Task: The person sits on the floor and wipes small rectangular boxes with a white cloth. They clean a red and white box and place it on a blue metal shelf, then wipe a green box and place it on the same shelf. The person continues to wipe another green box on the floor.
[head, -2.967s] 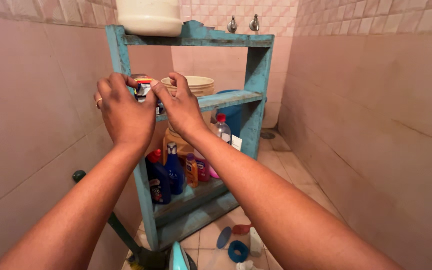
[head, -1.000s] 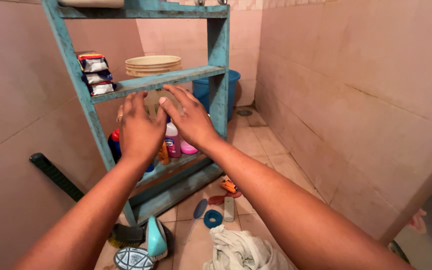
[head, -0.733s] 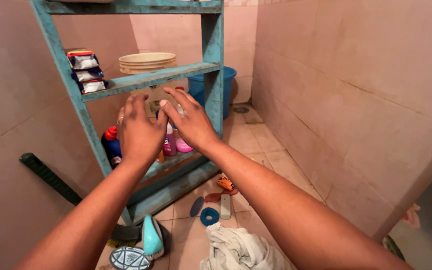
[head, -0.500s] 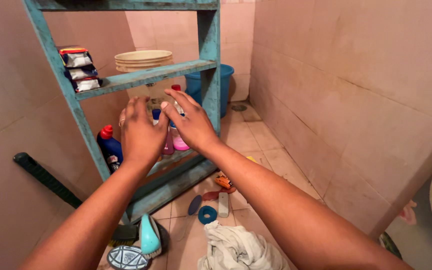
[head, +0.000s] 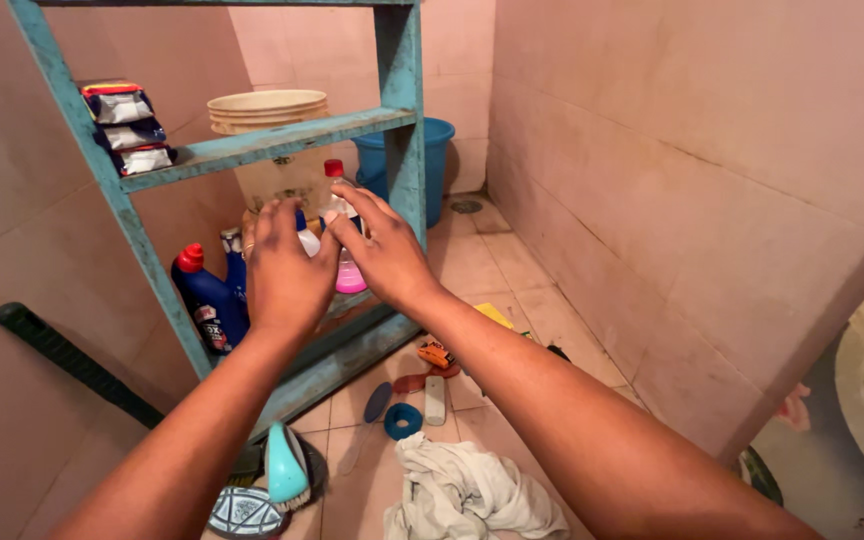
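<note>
My left hand [head: 285,272] and my right hand [head: 384,252] are held out side by side in front of the lower shelf of a blue wooden rack [head: 404,150]. Both are empty, fingers spread, thumbs nearly touching. Behind the fingers stand a clear bottle with a red cap [head: 333,178], a pink bottle [head: 349,275] and a dark blue bottle with a red cap [head: 204,297]. Three stacked packets [head: 120,128] lie at the left of the middle shelf, next to a cream bowl [head: 265,108].
A blue bucket [head: 439,150] stands behind the rack. On the tiled floor lie a white cloth [head: 457,490], a blue ring [head: 403,420], a teal scrub brush [head: 285,467], small bars and an orange item [head: 437,354]. A dark handle [head: 62,355] leans at the left wall.
My hands let go of the packets on the middle shelf and came down, empty, in front of the lower shelf. The view tilted down and right, so the floor shows more.
</note>
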